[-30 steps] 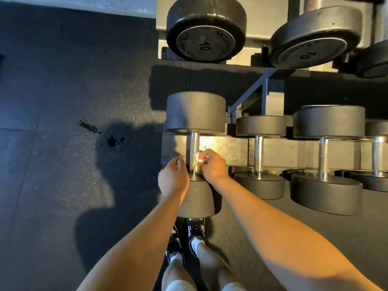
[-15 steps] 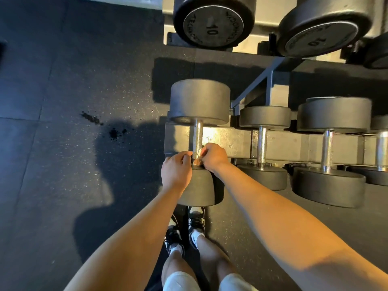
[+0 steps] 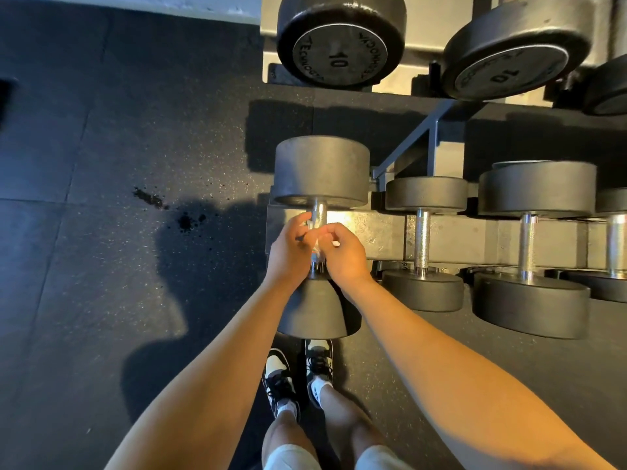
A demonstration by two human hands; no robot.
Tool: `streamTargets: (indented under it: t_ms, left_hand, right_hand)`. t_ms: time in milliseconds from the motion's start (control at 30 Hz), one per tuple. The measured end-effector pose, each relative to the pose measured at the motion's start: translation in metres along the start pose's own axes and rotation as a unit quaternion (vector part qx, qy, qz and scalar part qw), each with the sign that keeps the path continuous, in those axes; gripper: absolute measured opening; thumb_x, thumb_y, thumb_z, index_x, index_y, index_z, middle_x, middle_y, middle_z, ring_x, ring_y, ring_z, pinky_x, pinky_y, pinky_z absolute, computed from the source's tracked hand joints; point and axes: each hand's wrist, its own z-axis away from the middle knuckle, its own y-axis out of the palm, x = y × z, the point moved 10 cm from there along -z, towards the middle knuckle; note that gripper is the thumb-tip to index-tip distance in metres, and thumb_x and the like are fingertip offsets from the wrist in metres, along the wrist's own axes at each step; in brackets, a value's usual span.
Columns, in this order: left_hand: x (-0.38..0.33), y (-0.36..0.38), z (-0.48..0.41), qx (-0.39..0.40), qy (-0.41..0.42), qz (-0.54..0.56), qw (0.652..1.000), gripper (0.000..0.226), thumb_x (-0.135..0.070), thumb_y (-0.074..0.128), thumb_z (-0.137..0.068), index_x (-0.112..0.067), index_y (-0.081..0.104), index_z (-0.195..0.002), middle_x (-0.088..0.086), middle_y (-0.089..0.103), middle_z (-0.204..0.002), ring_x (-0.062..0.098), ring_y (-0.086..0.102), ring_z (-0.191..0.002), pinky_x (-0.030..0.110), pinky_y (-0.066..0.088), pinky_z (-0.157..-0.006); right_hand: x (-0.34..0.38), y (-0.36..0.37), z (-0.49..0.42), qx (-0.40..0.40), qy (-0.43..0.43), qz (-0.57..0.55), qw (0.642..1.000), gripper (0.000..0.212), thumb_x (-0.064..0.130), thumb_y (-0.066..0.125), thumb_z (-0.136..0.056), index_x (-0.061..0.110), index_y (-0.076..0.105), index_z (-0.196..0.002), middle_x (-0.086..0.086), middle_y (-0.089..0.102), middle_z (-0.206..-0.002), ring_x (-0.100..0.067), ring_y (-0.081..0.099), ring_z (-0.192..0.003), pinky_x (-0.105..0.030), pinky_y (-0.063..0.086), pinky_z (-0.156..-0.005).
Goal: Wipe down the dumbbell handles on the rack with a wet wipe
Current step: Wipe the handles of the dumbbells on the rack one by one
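Pinching wipe (image 3: 316, 247) (white) against handle (image 3: 319, 212).

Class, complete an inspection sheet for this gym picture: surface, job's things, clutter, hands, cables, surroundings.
Surface: speckled rubber floor with dark spots.
Job's things: wet wipe at the leftmost dumbbell's handle; three more handles to its right on the rack.
Clutter: nothing seen.
Hands: right hand pinches the wipe; left hand beside the handle, grip unclear.
Cables: nothing seen.
Surroundings: upper-tier dumbbells marked 10; person's shoes below.
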Motion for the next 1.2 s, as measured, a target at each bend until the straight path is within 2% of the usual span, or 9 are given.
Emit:
streamTargets:
  t_ms: [67, 133, 333, 433, 567, 733, 900, 1033, 1200]
  left_hand:
    - [0.001, -0.005, -0.01, -0.035, -0.02, -0.006, 0.999, 0.022, -0.027, 0.055, -0.101, -0.026, 0.063, -0.122, -0.012, 0.066, -0.106, 0.0, 0.063, -0.094, 0.013, 0.043, -0.073]
    - [0.005, -0.011, -0.018, -0.077, -0.039, -0.01, 0.996, 0.016, -0.024, 0.055, -0.101, -0.025, 0.066, -0.113, -0.012, 0.066, -0.097, -0.001, 0.061, -0.086, 0.013, 0.041, -0.069]
    - [0.0, -0.008, -0.04, -0.124, -0.042, -0.034, 0.991, 0.012, -0.014, 0.052, -0.102, -0.02, 0.061, -0.096, -0.014, 0.055, -0.078, -0.002, 0.051, -0.07, -0.001, 0.035, -0.058]
    - [0.0, -0.003, -0.039, -0.109, -0.032, -0.027, 0.993, 0.017, -0.019, 0.054, -0.102, -0.023, 0.07, -0.106, -0.015, 0.063, -0.088, -0.001, 0.056, -0.081, 0.001, 0.034, -0.066]
    - [0.024, 0.002, -0.039, -0.051, -0.044, -0.082, 0.994, 0.024, -0.016, 0.052, -0.1, -0.02, 0.075, -0.102, -0.001, 0.072, -0.091, 0.013, 0.065, -0.083, 0.024, 0.05, -0.074]
    - [0.016, 0.003, -0.041, -0.082, -0.052, -0.062, 0.993, 0.027, -0.011, 0.046, -0.1, -0.016, 0.07, -0.089, 0.0, 0.063, -0.077, 0.006, 0.052, -0.065, 0.015, 0.038, -0.06]
    - [0.022, 0.009, -0.049, -0.096, -0.085, 0.003, 0.992, 0.028, -0.009, 0.044, -0.099, -0.01, 0.071, -0.108, 0.006, 0.07, -0.097, 0.016, 0.064, -0.086, 0.03, 0.052, -0.074]
    - [0.031, 0.009, -0.043, -0.06, -0.101, -0.05, 0.992, 0.027, -0.014, 0.045, -0.101, -0.013, 0.066, -0.083, 0.002, 0.065, -0.081, 0.013, 0.057, -0.072, 0.021, 0.037, -0.056]
    - [0.008, 0.004, -0.038, -0.105, -0.043, -0.044, 0.993, 0.025, -0.016, 0.05, -0.103, -0.022, 0.073, -0.102, 0.0, 0.065, -0.078, 0.003, 0.054, -0.064, 0.007, 0.038, -0.053]
  right_hand:
    - [0.002, -0.001, -0.001, 0.007, -0.015, 0.005, 1.0, 0.02, 0.014, 0.052, -0.102, 0.017, 0.068, -0.113, 0.003, 0.066, -0.103, -0.002, 0.06, -0.091, -0.009, 0.048, -0.077]
    - [0.003, -0.004, -0.002, 0.003, -0.025, 0.007, 1.0, 0.024, 0.015, 0.049, -0.104, 0.016, 0.067, -0.119, 0.005, 0.066, -0.107, 0.003, 0.059, -0.093, -0.003, 0.044, -0.077]
    - [-0.018, -0.001, -0.007, -0.069, -0.013, 0.033, 0.997, 0.025, 0.025, 0.048, -0.103, 0.025, 0.067, -0.119, 0.007, 0.068, -0.111, -0.01, 0.062, -0.102, -0.029, 0.051, -0.091]
    - [-0.018, 0.0, -0.008, -0.074, -0.017, 0.041, 0.996, 0.024, 0.026, 0.047, -0.102, 0.027, 0.066, -0.116, 0.008, 0.067, -0.108, -0.012, 0.062, -0.101, -0.037, 0.054, -0.092]
    - [-0.017, -0.007, 0.0, -0.096, -0.016, 0.041, 0.994, 0.024, 0.017, 0.049, -0.1, 0.023, 0.067, -0.115, 0.003, 0.067, -0.106, -0.016, 0.063, -0.098, -0.042, 0.054, -0.089]
    - [-0.015, -0.004, -0.002, -0.081, -0.01, 0.057, 0.995, 0.022, 0.021, 0.049, -0.101, 0.03, 0.065, -0.114, 0.005, 0.067, -0.104, -0.016, 0.063, -0.096, -0.044, 0.055, -0.086]
    - [-0.013, -0.001, -0.002, -0.079, -0.022, 0.084, 0.993, 0.024, 0.025, 0.046, -0.101, 0.035, 0.062, -0.115, 0.009, 0.066, -0.104, -0.014, 0.063, -0.094, -0.043, 0.056, -0.082]
    - [-0.01, -0.003, 0.0, -0.081, -0.011, 0.103, 0.991, 0.026, 0.021, 0.047, -0.102, 0.028, 0.063, -0.121, 0.005, 0.066, -0.11, -0.016, 0.062, -0.096, -0.04, 0.055, -0.083]
    - [-0.011, -0.004, -0.001, -0.081, -0.006, 0.109, 0.991, 0.025, 0.02, 0.046, -0.102, 0.026, 0.063, -0.119, 0.004, 0.066, -0.11, -0.017, 0.062, -0.096, -0.039, 0.054, -0.082]
